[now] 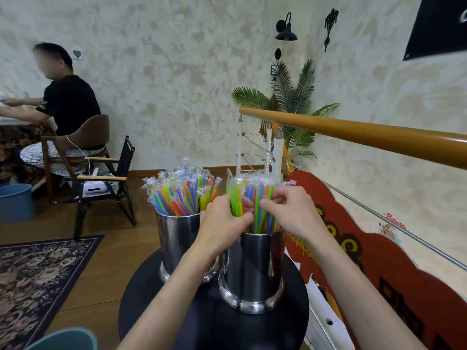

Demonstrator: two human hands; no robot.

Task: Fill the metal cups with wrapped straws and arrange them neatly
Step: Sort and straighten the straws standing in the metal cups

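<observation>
polished metal, two cups on a small round black counter [207, 322], both crammed with clear-wrapped straws in green, blue, orange and yellow. the left cup [178, 238] sits just behind the right cup [255, 269]. the left hand [222, 221] curls round a clump of green straws [236, 200] in the right cup; the right hand [290, 208] pinches others beside it. the arms cover part of both cups and the straws' lower ends are out of sight inside.

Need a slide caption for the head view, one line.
Both hands, left hand and right hand, grip wrapped straws in the right metal cup.
</observation>
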